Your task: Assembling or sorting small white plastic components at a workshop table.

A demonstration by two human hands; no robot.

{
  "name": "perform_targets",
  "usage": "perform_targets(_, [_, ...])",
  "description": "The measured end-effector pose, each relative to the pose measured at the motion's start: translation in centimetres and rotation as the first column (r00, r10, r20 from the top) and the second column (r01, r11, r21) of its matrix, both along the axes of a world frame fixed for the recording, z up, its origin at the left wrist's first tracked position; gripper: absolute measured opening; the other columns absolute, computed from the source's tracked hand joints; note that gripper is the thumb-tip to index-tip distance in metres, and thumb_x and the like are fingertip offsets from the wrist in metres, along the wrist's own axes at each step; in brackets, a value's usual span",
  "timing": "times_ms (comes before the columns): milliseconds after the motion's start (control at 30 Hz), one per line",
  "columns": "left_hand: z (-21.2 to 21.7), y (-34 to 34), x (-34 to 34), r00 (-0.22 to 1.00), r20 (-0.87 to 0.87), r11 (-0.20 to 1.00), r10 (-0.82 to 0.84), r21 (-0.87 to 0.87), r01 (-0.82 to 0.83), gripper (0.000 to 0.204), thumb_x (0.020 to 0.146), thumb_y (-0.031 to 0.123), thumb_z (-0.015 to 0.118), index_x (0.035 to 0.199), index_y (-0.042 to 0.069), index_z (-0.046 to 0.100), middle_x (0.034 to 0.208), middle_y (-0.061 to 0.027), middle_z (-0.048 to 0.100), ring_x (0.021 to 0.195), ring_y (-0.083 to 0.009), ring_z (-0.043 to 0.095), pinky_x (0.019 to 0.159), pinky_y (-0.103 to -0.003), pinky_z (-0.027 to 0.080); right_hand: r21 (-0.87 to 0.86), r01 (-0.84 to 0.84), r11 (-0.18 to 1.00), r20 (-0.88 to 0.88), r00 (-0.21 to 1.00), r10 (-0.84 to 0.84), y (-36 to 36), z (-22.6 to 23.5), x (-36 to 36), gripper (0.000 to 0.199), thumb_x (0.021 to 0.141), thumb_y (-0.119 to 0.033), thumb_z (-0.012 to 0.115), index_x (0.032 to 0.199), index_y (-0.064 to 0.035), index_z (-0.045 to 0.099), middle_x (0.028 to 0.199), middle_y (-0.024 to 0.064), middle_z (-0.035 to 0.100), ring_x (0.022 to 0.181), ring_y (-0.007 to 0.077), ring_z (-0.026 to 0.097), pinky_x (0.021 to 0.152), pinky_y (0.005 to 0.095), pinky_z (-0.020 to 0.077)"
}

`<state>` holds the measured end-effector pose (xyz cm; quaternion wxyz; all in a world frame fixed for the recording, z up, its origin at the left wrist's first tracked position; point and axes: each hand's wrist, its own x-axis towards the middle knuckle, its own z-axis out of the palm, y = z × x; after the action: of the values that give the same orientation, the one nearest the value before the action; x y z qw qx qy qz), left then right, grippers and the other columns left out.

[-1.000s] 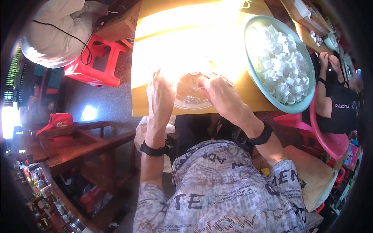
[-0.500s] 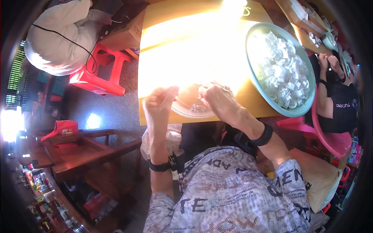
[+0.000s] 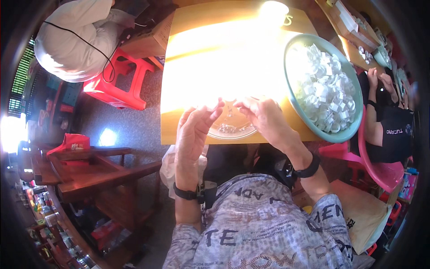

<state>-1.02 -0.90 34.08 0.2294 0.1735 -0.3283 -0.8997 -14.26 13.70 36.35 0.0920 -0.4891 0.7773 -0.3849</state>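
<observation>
While both hands, left [image 3: 193, 130] and right [image 3: 264, 117], hovered with fingertips pinched over a clear shallow dish [image 3: 233, 127] of small pieces, whatever they gripped stayed unclear. Beside it on the counter [image 3: 210, 54], a teal basin [image 3: 299, 47] held heaped white pieces [image 3: 327, 87].

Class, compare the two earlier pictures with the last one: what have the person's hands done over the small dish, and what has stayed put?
Both hands lifted off the small clear dish: the left hand and right hand now meet fingertip to fingertip above it, pinching something too small to identify. The big teal bowl of white pieces, the red stool and the table stayed put.
</observation>
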Motion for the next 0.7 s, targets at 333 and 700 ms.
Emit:
perform_targets(333, [-0.9,2.5,-0.9,0.997,-0.077,0.999,0.011,-0.047,-0.015,0.011,0.09,0.002,0.055,0.1,-0.001,0.059,0.105,-0.0149,0.063,0.101,-0.0284,0.063,0.098,-0.037,0.047,-0.3,0.227,0.927,0.79,0.604,0.107,-0.3,0.9,0.4,0.008,0.087,-0.012,0.065,0.092,-0.0049,0.064,0.084,-0.0001,0.067,0.074,0.0058,0.06,0.062,0.0212,0.0501])
perform_targets(700, [-1.0,3.4,-1.0,1.0,0.014,0.999,0.018,-0.035,-0.018,0.028,0.09,0.004,0.057,0.117,0.001,0.051,0.114,-0.0145,0.058,0.098,-0.0248,0.064,0.087,-0.032,0.052,-0.312,0.289,0.905,0.76,0.648,0.055,-0.8,0.3,1.3,0.011,0.086,-0.012,0.067,0.091,-0.0026,0.065,0.079,0.0023,0.066,0.071,0.0064,0.06,0.06,0.0198,0.0496])
